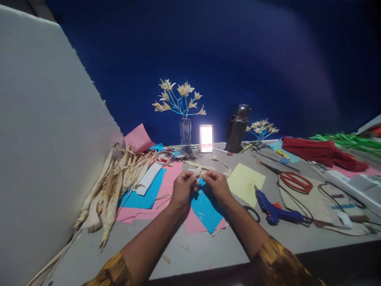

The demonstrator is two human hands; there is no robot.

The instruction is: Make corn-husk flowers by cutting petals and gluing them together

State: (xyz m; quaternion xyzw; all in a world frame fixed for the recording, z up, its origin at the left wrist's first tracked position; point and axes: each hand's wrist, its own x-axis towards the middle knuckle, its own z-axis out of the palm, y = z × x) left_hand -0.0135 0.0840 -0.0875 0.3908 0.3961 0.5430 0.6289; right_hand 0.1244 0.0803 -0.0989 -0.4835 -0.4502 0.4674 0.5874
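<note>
My left hand [185, 186] and my right hand [216, 184] are close together over the middle of the table, fingers pinched on a small pale husk piece [199, 172] between them. Below them lies a blue paper sheet [208, 212] with thin scraps on it, overlapping pink paper [193, 225]. Beyond the hands, husk flowers on blue stems [182, 93] stand in a glass vase [185, 135]. A bright light [206, 138] glows to the vase's right.
Dried corn husks [114, 186] are heaped left. Right of my hands lie yellow paper [246, 184], a blue glue gun [275, 210], red-handled scissors [296, 182] and a red cloth [321, 153]. A dark flask [236, 131] stands at the back, near a white wall [50, 119] on the far left.
</note>
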